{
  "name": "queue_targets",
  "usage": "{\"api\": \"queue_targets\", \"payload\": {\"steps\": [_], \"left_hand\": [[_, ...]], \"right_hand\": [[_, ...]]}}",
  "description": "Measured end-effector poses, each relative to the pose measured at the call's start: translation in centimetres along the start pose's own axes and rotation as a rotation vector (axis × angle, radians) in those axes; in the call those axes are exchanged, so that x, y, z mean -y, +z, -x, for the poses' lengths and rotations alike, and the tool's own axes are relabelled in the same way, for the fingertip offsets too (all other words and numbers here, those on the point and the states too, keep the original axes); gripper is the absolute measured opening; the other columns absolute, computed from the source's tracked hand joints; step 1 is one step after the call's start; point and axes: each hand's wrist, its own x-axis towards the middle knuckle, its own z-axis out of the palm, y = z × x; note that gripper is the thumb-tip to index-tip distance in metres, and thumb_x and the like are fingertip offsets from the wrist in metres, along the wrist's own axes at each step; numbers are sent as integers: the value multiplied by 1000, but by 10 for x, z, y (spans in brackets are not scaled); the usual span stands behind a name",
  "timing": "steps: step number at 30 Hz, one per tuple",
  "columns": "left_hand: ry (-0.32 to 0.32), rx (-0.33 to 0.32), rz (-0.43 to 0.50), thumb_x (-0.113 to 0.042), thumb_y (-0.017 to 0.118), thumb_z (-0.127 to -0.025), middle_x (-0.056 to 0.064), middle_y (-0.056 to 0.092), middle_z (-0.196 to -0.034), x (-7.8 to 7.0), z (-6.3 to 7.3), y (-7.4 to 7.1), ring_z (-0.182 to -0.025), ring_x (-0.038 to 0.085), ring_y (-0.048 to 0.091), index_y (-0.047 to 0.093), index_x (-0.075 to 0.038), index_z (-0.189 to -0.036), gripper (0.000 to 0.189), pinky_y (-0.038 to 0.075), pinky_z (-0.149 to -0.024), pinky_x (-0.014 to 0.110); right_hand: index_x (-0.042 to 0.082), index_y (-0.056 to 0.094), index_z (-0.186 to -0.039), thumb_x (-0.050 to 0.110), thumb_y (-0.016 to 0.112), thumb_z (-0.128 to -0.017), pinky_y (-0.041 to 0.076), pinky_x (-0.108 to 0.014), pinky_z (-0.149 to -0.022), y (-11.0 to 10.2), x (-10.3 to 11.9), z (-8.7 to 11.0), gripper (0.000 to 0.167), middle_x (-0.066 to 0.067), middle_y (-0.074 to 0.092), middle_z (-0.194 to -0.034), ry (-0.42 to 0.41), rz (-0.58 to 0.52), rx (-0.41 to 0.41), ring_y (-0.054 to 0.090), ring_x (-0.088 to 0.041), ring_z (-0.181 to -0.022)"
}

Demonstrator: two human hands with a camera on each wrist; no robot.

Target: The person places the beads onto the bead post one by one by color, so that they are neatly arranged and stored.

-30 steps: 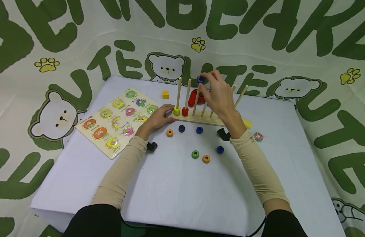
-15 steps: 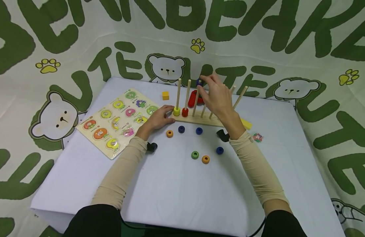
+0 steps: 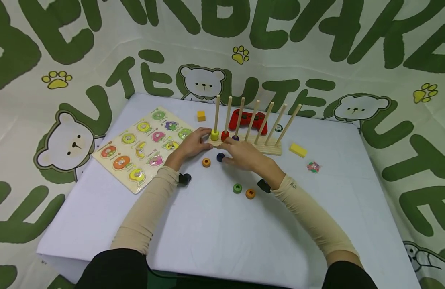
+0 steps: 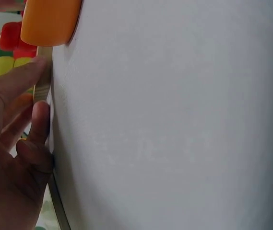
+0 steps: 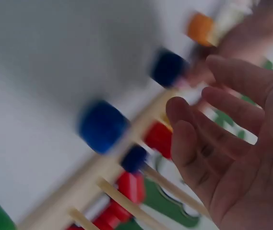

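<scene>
A wooden peg stand (image 3: 271,149) with several upright pegs stands near the table's back. My left hand (image 3: 192,145) grips its left end, thumb on the front edge and fingers behind. Yellow rings (image 3: 215,135), red rings (image 3: 224,136) and a dark blue ring (image 3: 235,138) sit at the feet of the first three pegs. My right hand (image 3: 243,154) hovers before the stand, fingers loosely bent and holding nothing. Its fingertips are close to a loose dark blue ring (image 3: 220,157). A second loose blue ring (image 5: 102,127) shows in the right wrist view; the hand hides it from the head view.
Nearby lie orange rings (image 3: 206,162) and a green ring (image 3: 237,188). A fruit puzzle board (image 3: 118,175) lies left. Behind the stand are a red game controller (image 3: 260,122) and a yellow cube (image 3: 201,116). A yellow block (image 3: 298,150) and a small sticker (image 3: 314,167) lie right.
The dark blue ring held at the third peg's top now sits at that peg's foot. My right hand has let go and moved down and left. My left hand stays put.
</scene>
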Motion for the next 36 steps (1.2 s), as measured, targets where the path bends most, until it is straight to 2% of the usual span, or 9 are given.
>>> {"api": "queue_targets", "payload": {"steps": [2, 4, 8, 11, 16, 23, 27, 31, 36], "left_hand": [[-3, 5, -8, -23, 73, -104, 13, 39, -169, 1, 0, 2, -107, 28, 58, 44, -6, -163, 68, 49, -95, 43], [-3, 13, -7, -23, 73, -104, 12, 39, -170, 0, 0, 3, -110, 30, 58, 44, -6, -163, 68, 49, -97, 44], [8, 20, -9, -23, 73, -103, 13, 38, -170, -2, 0, 3, -118, 31, 58, 44, -5, -163, 68, 48, -104, 46], [9, 12, -13, -22, 73, -103, 13, 39, -169, -2, -2, 2, -116, 31, 58, 44, -5, -162, 68, 48, -103, 46], [-11, 16, -11, -23, 72, -104, 12, 39, -170, -2, -3, 0, -107, 28, 58, 44, -6, -163, 68, 48, -97, 43], [-12, 12, -13, -22, 73, -103, 14, 39, -169, -1, -1, 1, -119, 31, 57, 44, -4, -162, 68, 47, -104, 47], [-7, 13, -18, -22, 73, -103, 15, 39, -169, -1, -1, 1, -118, 31, 57, 44, -4, -162, 68, 48, -103, 46], [-11, 13, -17, -22, 73, -103, 14, 39, -169, -1, 0, 0, -112, 29, 57, 44, -4, -162, 68, 48, -98, 45], [-3, 10, -3, -21, 73, -103, 14, 40, -168, -2, 1, -1, -116, 31, 57, 45, -4, -162, 67, 48, -101, 47]], "right_hand": [[9, 66, -145, 20, 75, -103, 59, -41, -94, 15, -1, -4, 44, -13, 63, -140, 17, 13, 118, 71, -25, -106], [9, 67, -144, 17, 75, -102, 60, -40, -93, 26, -2, -6, 44, -13, 65, -138, 34, 20, 146, 71, -24, -105], [10, 72, -135, 13, 76, -100, 60, -40, -85, 36, -3, -4, 36, -11, 69, -128, 41, 31, 107, 72, -24, -97], [11, 73, -130, 13, 77, -99, 60, -39, -83, 43, -10, -4, 32, -10, 70, -123, 11, 25, 71, 71, -22, -95], [11, 74, -127, 11, 77, -98, 59, -37, -87, 47, -12, -1, 30, -9, 71, -120, 3, 8, 54, 70, -21, -99], [11, 75, -126, 12, 79, -96, 58, -38, -97, 35, -6, 13, 30, -6, 74, -123, 43, -53, 70, 71, -21, -111], [9, 73, -126, 14, 81, -96, 59, -40, -95, 7, -8, 21, 31, -7, 73, -124, 35, -143, -62, 71, -23, -111], [5, 72, -128, 13, 81, -96, 57, -35, -77, -32, -11, 26, 34, -10, 71, -121, 26, -194, -334, 67, -23, -90], [2, 72, -127, 10, 82, -95, 42, -30, -62, -70, -16, 22, 34, -14, 69, -113, 28, -204, -671, 55, -22, -71]]}}
